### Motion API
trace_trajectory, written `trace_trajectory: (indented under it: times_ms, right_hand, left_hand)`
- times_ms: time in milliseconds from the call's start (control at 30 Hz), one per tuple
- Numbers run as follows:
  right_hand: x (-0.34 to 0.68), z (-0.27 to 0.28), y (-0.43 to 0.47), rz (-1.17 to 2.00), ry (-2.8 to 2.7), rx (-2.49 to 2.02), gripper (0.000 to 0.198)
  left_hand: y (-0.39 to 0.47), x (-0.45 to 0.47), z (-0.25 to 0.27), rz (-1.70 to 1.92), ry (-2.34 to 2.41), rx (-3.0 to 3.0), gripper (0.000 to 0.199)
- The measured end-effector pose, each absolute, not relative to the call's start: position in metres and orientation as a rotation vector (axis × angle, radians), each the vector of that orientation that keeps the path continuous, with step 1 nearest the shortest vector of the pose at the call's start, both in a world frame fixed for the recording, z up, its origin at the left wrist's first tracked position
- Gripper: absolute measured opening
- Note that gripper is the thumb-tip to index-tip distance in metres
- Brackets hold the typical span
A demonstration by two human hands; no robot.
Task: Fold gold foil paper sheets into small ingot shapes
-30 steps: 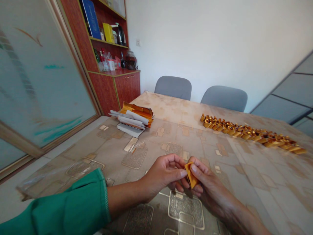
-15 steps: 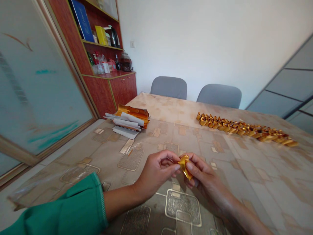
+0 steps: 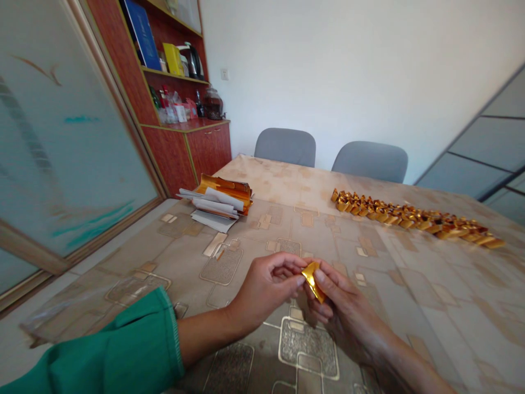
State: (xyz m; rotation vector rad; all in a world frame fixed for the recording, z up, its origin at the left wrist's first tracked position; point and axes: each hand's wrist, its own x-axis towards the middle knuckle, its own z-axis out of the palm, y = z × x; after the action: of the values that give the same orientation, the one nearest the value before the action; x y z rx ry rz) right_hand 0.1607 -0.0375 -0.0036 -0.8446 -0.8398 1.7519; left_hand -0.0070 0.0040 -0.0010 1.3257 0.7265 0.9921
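A small folded piece of gold foil paper (image 3: 313, 281) is held above the table between both hands. My left hand (image 3: 273, 284) pinches its left corner between thumb and fingers. Around its right side close the thumb and fingers of my right hand (image 3: 344, 298), covering part of it. Farther off on the right lie rows of folded gold foil pieces (image 3: 410, 216), packed tightly side by side. At the left a stack of gold and grey foil sheets (image 3: 223, 200) lies curled on the tablecloth.
A patterned cloth (image 3: 262, 224) covers the table. Two grey chairs (image 3: 285, 146) stand at its far side. A red-brown cabinet (image 3: 209, 150) with bottles and a kettle (image 3: 194, 61) is at the back left, beside a frosted sliding door (image 3: 74, 137).
The gold foil piece has turned slightly in my fingers and shows a broader, smoother face. Both hands stay in nearly the same place. The whole view has shifted a little.
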Motion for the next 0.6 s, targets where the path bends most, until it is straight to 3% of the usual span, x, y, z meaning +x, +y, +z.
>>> trace_trajectory:
  times_ms: [133, 600]
  right_hand:
    - [0.157, -0.010, -0.037, 1.708, -0.856, -0.845, 0.032]
    - [0.150, 0.003, -0.037, 1.456, -0.963, -0.988, 0.042]
  left_hand:
    - [0.002, -0.003, -0.003, 0.833, 0.668, 0.930, 0.030]
    - [0.005, -0.004, -0.002, 0.872, 0.726, 0.650, 0.029]
